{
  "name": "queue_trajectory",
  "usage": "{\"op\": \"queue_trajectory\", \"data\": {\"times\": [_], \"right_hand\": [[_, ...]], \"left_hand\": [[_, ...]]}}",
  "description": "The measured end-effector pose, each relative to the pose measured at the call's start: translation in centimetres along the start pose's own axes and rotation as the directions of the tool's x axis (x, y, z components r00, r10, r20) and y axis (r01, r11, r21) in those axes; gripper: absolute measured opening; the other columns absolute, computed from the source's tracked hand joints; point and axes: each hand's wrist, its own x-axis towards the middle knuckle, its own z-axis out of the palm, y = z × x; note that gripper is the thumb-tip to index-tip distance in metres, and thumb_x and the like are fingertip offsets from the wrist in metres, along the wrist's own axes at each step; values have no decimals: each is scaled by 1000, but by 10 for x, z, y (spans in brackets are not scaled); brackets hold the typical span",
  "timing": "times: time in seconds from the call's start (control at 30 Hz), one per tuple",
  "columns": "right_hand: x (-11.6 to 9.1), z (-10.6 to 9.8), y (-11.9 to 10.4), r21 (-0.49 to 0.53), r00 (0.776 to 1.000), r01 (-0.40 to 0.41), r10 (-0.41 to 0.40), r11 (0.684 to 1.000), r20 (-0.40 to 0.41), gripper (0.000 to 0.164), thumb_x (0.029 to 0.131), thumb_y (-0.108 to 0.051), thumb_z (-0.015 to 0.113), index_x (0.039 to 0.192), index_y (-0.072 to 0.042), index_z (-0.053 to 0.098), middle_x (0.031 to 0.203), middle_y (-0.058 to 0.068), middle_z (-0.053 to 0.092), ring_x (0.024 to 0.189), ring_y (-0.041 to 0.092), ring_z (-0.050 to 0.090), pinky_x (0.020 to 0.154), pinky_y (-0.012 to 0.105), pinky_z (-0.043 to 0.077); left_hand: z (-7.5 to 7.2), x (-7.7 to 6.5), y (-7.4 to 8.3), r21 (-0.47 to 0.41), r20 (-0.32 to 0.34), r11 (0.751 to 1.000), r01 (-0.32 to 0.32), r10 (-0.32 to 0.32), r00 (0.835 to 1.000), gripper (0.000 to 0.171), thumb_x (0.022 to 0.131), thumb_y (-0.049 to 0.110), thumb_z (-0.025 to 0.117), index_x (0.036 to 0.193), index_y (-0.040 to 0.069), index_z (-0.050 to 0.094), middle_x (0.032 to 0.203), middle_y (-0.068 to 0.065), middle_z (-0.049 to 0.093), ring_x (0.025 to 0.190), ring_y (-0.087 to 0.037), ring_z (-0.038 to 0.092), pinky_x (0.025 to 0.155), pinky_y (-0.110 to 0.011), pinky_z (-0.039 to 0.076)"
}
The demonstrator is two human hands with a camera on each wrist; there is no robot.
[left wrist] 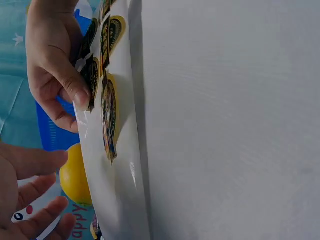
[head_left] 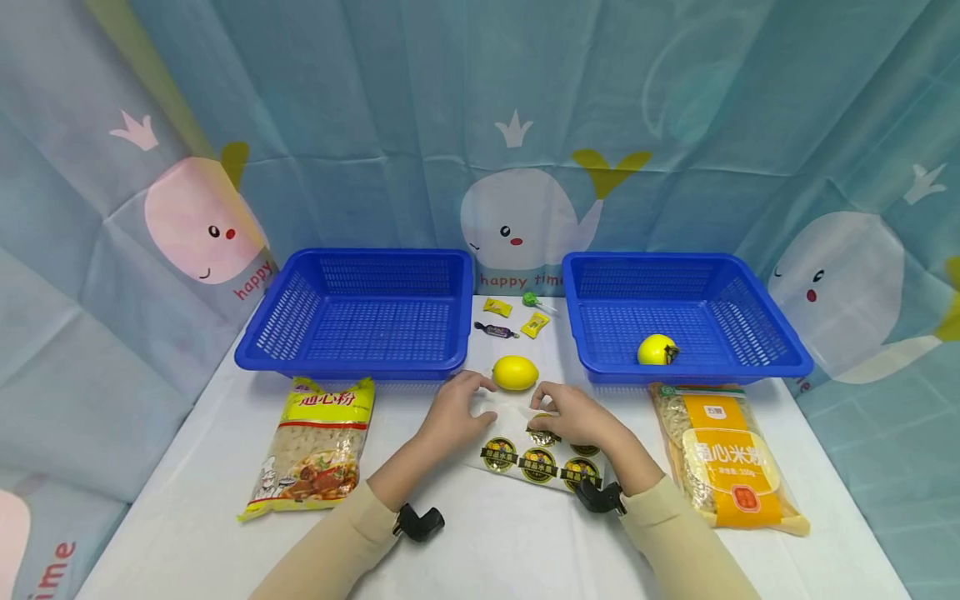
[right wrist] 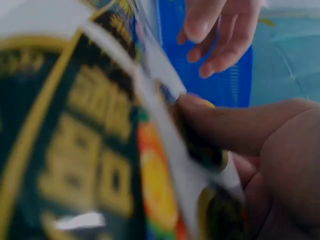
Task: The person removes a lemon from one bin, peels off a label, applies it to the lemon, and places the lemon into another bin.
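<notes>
I'm watching the right hand pinch the sticker sheet, seemingly to hold its edge off the table; the left hand grips nothing, fingers apart.

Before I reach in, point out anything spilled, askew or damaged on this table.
Nothing clearly stands out; no spill or damage shows. The sticker sheet curves, but the right hand pinches it, so that looks normal.
</notes>
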Motion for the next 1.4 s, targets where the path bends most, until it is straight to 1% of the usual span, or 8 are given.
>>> {"op": "queue_trajectory", "data": {"times": [0.13,0.33,0.5,0.6,0.73,0.9,1.17,1.4], "right_hand": [[2,-7,4,77,995,56,-62,995,82,26,94,-26,73,114,-11,65,102,4,73,90,16,68,80,37,54],[4,-17,9,211,980,110,-141,971,138,29,95,-28,71,117,-9,66,85,0,72,70,10,59,69,29,49],[6,-20,11,277,972,108,-159,955,173,28,95,-27,72,117,-11,66,70,-1,67,55,10,42,55,24,39],[7,-21,12,243,973,116,-160,963,168,29,93,-29,73,115,-11,66,73,-3,68,59,10,49,60,26,44],[12,-19,12,143,979,121,-142,982,148,29,89,-34,78,104,-12,67,69,-6,62,64,11,52,68,30,47],[17,-7,10,-52,995,100,-99,994,29,32,82,-39,84,82,-15,62,66,-6,50,65,11,47,63,26,41],[16,8,5,-288,983,6,-58,958,-172,38,75,-46,87,83,-16,65,78,-5,61,71,14,52,67,32,46],[18,8,8,-257,971,1,-62,966,-230,43,72,-49,89,87,-16,66,84,-3,62,82,17,54,78,36,48]], "left_hand": [[-5,-7,2,6,38,995,-102,102,994,35,79,20,85,110,15,71,129,-8,62,125,-33,53,109,-56,39],[-7,-15,3,66,175,964,-257,242,954,40,73,36,90,104,21,70,113,-1,58,115,-23,44,102,-52,29],[-8,-19,6,102,202,956,-276,252,946,38,72,37,91,95,22,66,99,2,58,102,-16,44,100,-51,25],[-11,-19,8,52,218,962,-267,250,943,32,75,32,90,90,19,65,90,6,59,92,-15,49,97,-46,30],[-15,-18,7,-141,276,976,-163,197,941,20,82,29,85,86,19,68,79,11,60,78,-11,54,78,-27,43],[-17,-13,2,-336,292,940,64,39,955,13,89,25,78,89,15,69,83,5,68,76,-10,59,69,-24,48],[-15,-9,-3,-361,283,920,153,-48,958,13,89,18,75,96,8,69,88,0,70,77,-13,61,71,-27,51],[-17,-9,0,-339,277,918,204,-110,955,14,89,17,75,98,8,69,89,-1,69,78,-14,58,69,-28,50]]}}
